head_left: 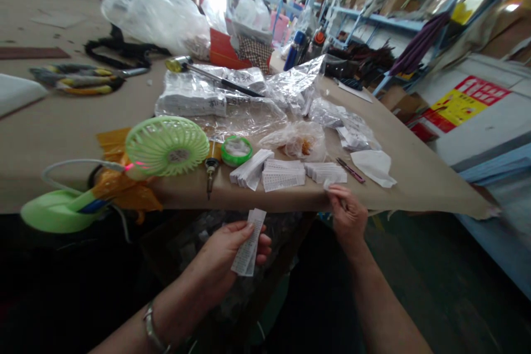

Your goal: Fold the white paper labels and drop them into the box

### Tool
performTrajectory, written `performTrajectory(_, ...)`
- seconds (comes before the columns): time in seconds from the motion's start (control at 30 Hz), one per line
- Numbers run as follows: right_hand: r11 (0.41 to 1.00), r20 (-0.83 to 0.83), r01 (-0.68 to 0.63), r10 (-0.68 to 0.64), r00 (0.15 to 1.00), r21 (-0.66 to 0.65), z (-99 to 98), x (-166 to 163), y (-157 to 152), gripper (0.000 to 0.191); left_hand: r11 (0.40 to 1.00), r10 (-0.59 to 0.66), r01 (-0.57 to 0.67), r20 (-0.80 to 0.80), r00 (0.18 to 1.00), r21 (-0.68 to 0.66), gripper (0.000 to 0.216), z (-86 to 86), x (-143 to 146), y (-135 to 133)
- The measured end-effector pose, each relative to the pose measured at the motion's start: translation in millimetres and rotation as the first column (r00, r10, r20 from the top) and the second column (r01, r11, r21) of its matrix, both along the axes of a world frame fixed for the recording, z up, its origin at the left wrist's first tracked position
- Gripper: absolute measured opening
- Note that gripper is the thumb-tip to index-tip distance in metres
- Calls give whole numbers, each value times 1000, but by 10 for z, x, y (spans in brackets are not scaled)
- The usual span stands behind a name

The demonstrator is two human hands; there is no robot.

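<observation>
My left hand (226,251) is closed on a small stack of white printed labels (249,243), held below the table's front edge. My right hand (347,213) reaches up to the table edge, its fingertips pinching a white label (329,182) at the end of a row of label stacks. Three stacks of white printed labels (284,174) lie side by side near the front edge of the brown table (415,177).
A green desk fan (166,146) stands at the front left. A green round tin (236,150), a small tool (211,168), a pink pen (350,170), white paper (375,167), clear plastic bags (249,94), pliers (83,78) and shelves (373,19) are around.
</observation>
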State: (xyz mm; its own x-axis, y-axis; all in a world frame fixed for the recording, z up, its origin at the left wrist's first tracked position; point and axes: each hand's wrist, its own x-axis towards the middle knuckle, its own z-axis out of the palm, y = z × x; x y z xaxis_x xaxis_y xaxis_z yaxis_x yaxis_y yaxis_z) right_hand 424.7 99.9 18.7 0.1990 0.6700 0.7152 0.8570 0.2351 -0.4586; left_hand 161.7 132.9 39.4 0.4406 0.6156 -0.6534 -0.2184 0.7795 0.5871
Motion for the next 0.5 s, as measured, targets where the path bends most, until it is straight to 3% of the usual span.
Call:
performTrajectory(0.1,986,-92,-161,164,982,39,97,-460,-82,16,1000,23,-22,26,999,-9,11,10,20,-31)
performTrajectory(0.2,881,-39,-473,472,880,-22,94,-975,-137,21,996,91,-90,119,989,-16,9,-1,25,-41)
performTrajectory(0.27,812,41,-581,583,811,-63,22,-1221,-141,17,988,150,-152,185,971,-2,8,-10,1,-43)
performTrajectory(0.33,789,96,-608,614,783,-87,-67,-1360,-132,14,977,207,-212,202,957,1,9,-17,-41,-47)
performTrajectory(0.5,802,130,-577,595,793,-153,-135,-1448,-154,13,967,250,-254,187,950,-4,5,-40,-130,-68)
